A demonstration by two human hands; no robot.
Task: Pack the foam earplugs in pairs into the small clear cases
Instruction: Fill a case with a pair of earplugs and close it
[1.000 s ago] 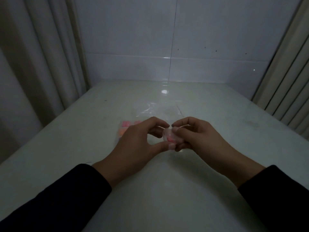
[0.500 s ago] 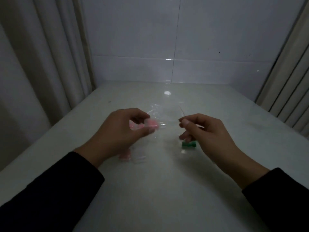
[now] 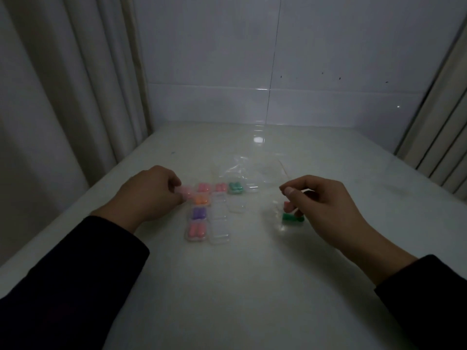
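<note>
Earplugs, a pink pair in a clear case, sit pinched in the left hand grip, just beside the filled cases on the table. Right hand, fingers curled, holds nothing I can make out, just above loose green earplugs.

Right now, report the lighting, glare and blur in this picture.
Head view: dim, grey overall; a bright glare spot on the table near the tiled wall; the left hand and its pink case slightly motion-blurred; wide-angle bending of the curtains at the edges.
</note>
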